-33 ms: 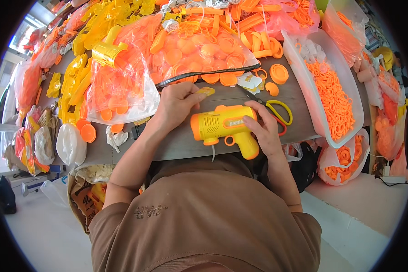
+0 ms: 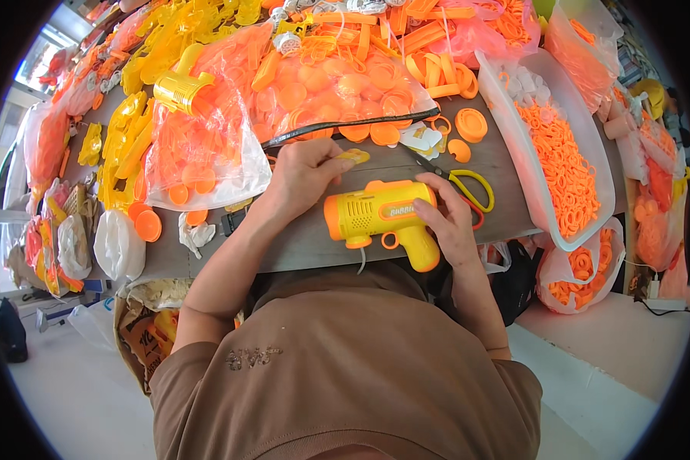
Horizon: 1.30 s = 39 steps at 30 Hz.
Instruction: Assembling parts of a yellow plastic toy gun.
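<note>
A yellow and orange toy gun (image 2: 376, 213) lies on its side at the table's near edge, its orange front ring to the left and its handle pointing toward me. My right hand (image 2: 451, 218) grips its rear end, fingers on top of the body. Above the gun's front, my left hand (image 2: 308, 172) pinches a small flat yellow piece (image 2: 355, 156) between thumb and fingers; its exact kind is hard to make out. Below the gun hangs a thin pale wire (image 2: 362, 261). Scissors (image 2: 474, 188) with yellow and red handles lie just beyond my right hand.
Bags of orange caps (image 2: 314, 92) crowd the table's far side. A second yellow toy gun body (image 2: 182, 88) rests on them at the left. To the right stands a white bin (image 2: 602, 180) of orange rings. Loose orange caps (image 2: 471, 125) lie near the scissors.
My left hand and the yellow piece have shifted slightly to the right. The toy gun and my right hand have moved a touch nearer to me.
</note>
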Each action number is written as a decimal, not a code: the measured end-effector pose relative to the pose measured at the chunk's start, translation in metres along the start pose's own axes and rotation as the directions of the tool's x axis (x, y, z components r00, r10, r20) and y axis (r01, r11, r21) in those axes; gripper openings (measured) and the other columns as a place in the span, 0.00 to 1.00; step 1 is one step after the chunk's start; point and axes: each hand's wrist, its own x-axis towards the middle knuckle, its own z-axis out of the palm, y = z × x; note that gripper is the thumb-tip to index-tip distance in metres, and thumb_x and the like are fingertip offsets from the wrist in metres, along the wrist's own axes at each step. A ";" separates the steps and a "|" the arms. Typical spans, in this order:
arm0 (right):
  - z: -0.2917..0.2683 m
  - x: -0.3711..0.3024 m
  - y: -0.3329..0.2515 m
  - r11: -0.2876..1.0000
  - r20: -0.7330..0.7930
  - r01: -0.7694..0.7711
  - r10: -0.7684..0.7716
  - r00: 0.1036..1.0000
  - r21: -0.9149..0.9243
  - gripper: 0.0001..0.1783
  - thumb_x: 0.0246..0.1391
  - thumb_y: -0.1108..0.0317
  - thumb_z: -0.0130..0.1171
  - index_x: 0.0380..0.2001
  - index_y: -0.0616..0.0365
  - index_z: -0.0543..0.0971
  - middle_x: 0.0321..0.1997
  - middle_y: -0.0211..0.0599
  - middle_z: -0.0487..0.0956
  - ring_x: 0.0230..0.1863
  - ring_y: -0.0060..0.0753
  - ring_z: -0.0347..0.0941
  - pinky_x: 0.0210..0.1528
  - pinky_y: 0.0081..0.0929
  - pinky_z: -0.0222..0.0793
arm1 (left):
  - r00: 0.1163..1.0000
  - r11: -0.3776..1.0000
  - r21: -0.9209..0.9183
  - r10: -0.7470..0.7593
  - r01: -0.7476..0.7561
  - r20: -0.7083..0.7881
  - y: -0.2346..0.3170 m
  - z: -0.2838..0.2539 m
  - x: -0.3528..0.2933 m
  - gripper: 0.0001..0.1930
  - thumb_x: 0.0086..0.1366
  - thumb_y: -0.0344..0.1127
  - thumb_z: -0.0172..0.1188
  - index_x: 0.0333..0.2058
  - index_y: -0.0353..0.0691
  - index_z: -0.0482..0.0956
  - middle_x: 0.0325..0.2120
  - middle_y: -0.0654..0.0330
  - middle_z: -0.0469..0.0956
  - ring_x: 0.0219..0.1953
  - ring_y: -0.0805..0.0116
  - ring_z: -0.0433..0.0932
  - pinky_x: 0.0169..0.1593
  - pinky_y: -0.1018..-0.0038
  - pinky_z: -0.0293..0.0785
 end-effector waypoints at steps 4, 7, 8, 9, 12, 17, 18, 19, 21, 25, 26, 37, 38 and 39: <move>-0.009 -0.010 -0.004 0.999 0.003 -0.039 0.039 0.999 0.036 0.22 0.51 0.70 0.57 0.50 0.64 0.70 0.43 0.32 0.72 0.43 0.19 0.67 0.45 0.17 0.64 | 0.974 0.949 0.224 0.202 -0.220 0.102 0.013 0.022 0.020 0.10 0.56 0.35 0.63 0.28 0.33 0.77 0.18 0.56 0.75 0.21 0.67 0.74 0.27 0.71 0.69; -0.014 -0.011 -0.005 0.999 -0.003 -0.024 0.025 1.000 0.040 0.22 0.50 0.71 0.57 0.50 0.64 0.70 0.43 0.32 0.72 0.43 0.20 0.67 0.45 0.18 0.63 | 0.949 0.855 0.416 0.251 -0.311 0.192 0.011 0.040 0.041 0.11 0.57 0.38 0.62 0.30 0.34 0.76 0.20 0.52 0.77 0.25 0.56 0.78 0.29 0.66 0.71; -0.015 -0.011 -0.006 0.999 -0.004 -0.023 0.023 1.000 0.044 0.22 0.50 0.70 0.57 0.49 0.64 0.70 0.43 0.32 0.72 0.43 0.20 0.67 0.46 0.18 0.64 | 0.937 0.797 0.492 0.305 -0.350 0.172 0.010 0.043 0.043 0.13 0.57 0.40 0.62 0.34 0.36 0.76 0.22 0.49 0.78 0.28 0.50 0.78 0.30 0.59 0.71; -0.015 -0.009 -0.007 0.999 -0.004 -0.022 0.022 1.000 0.048 0.22 0.50 0.70 0.57 0.49 0.64 0.70 0.43 0.32 0.72 0.43 0.21 0.68 0.46 0.19 0.64 | 0.937 0.797 0.492 0.302 -0.350 0.177 0.010 0.043 0.043 0.13 0.57 0.40 0.62 0.34 0.36 0.76 0.22 0.49 0.78 0.28 0.50 0.78 0.30 0.59 0.71; -0.015 -0.007 -0.010 0.996 -0.032 -0.016 0.019 0.999 0.090 0.21 0.50 0.70 0.56 0.49 0.64 0.71 0.43 0.31 0.72 0.43 0.20 0.68 0.45 0.17 0.63 | 0.908 0.705 0.587 0.392 -0.398 0.145 0.029 0.027 0.032 0.10 0.62 0.41 0.56 0.33 0.40 0.75 0.20 0.50 0.77 0.27 0.52 0.79 0.28 0.60 0.73; -0.011 0.003 -0.012 0.982 -0.015 -0.036 0.040 0.999 0.188 0.22 0.51 0.70 0.56 0.50 0.64 0.71 0.43 0.30 0.73 0.42 0.17 0.67 0.42 0.14 0.63 | 0.909 0.912 0.236 0.379 -0.335 -0.173 0.015 0.003 -0.001 0.06 0.59 0.31 0.60 0.31 0.34 0.79 0.21 0.55 0.78 0.22 0.65 0.77 0.26 0.72 0.70; -0.010 0.005 -0.013 0.972 0.015 -0.045 0.043 0.999 0.232 0.22 0.51 0.71 0.56 0.51 0.64 0.70 0.44 0.31 0.73 0.42 0.18 0.68 0.43 0.15 0.63 | 0.924 0.942 0.140 0.327 -0.304 -0.198 0.013 0.001 -0.003 0.06 0.57 0.30 0.62 0.32 0.33 0.80 0.21 0.56 0.77 0.21 0.70 0.75 0.26 0.75 0.69; -0.008 0.008 -0.013 0.959 0.053 -0.058 0.045 0.998 0.277 0.22 0.51 0.71 0.55 0.51 0.65 0.70 0.44 0.31 0.73 0.43 0.18 0.68 0.44 0.15 0.63 | 0.924 0.946 0.145 0.316 -0.290 -0.213 0.013 0.001 -0.004 0.06 0.57 0.30 0.62 0.32 0.33 0.80 0.21 0.56 0.77 0.21 0.70 0.75 0.26 0.75 0.69; -0.004 0.014 -0.016 0.956 0.101 -0.060 0.032 0.994 0.287 0.22 0.51 0.72 0.55 0.51 0.65 0.70 0.44 0.32 0.73 0.43 0.18 0.68 0.45 0.16 0.63 | 0.984 0.995 0.000 0.102 -0.104 -0.149 0.018 0.003 -0.001 0.05 0.56 0.28 0.63 0.30 0.32 0.80 0.19 0.59 0.75 0.20 0.75 0.72 0.26 0.77 0.68; -0.004 0.021 -0.018 0.939 0.218 -0.097 0.024 0.976 0.329 0.22 0.51 0.73 0.55 0.51 0.66 0.69 0.46 0.33 0.73 0.45 0.19 0.68 0.48 0.18 0.64 | 0.996 0.999 0.045 0.010 -0.014 0.092 0.029 0.016 0.019 0.07 0.56 0.27 0.62 0.34 0.32 0.80 0.21 0.64 0.75 0.23 0.81 0.71 0.27 0.81 0.68; -0.005 0.021 -0.018 0.937 0.240 -0.113 0.032 0.970 0.329 0.22 0.51 0.73 0.55 0.51 0.66 0.69 0.46 0.33 0.73 0.45 0.19 0.68 0.48 0.18 0.64 | 0.990 0.996 0.044 0.075 -0.080 0.118 0.023 0.021 0.025 0.06 0.56 0.27 0.61 0.32 0.31 0.79 0.21 0.63 0.75 0.23 0.78 0.71 0.28 0.79 0.69; -0.009 0.032 -0.012 0.938 0.339 -0.181 0.074 0.938 0.297 0.21 0.53 0.71 0.55 0.51 0.63 0.70 0.47 0.32 0.73 0.46 0.19 0.69 0.48 0.18 0.65 | 0.955 0.998 0.061 0.030 -0.012 -0.294 0.026 0.007 -0.037 0.10 0.59 0.34 0.62 0.27 0.30 0.78 0.19 0.59 0.73 0.21 0.69 0.68 0.28 0.74 0.66; -0.008 0.034 -0.012 0.937 0.373 -0.188 0.069 0.925 0.294 0.21 0.53 0.71 0.55 0.51 0.63 0.70 0.47 0.32 0.73 0.46 0.19 0.69 0.48 0.18 0.65 | 0.968 0.993 0.056 -0.084 0.100 -0.237 0.030 0.004 -0.051 0.14 0.56 0.37 0.65 0.33 0.31 0.77 0.26 0.57 0.75 0.27 0.65 0.73 0.33 0.72 0.69; -0.006 0.036 -0.010 0.936 0.378 -0.192 0.070 0.923 0.295 0.20 0.54 0.71 0.56 0.51 0.63 0.70 0.50 0.34 0.72 0.44 0.21 0.71 0.44 0.18 0.68 | 0.958 0.991 0.054 -0.100 0.119 -0.268 0.033 0.006 -0.061 0.14 0.56 0.37 0.65 0.33 0.31 0.77 0.26 0.57 0.75 0.27 0.65 0.73 0.33 0.72 0.69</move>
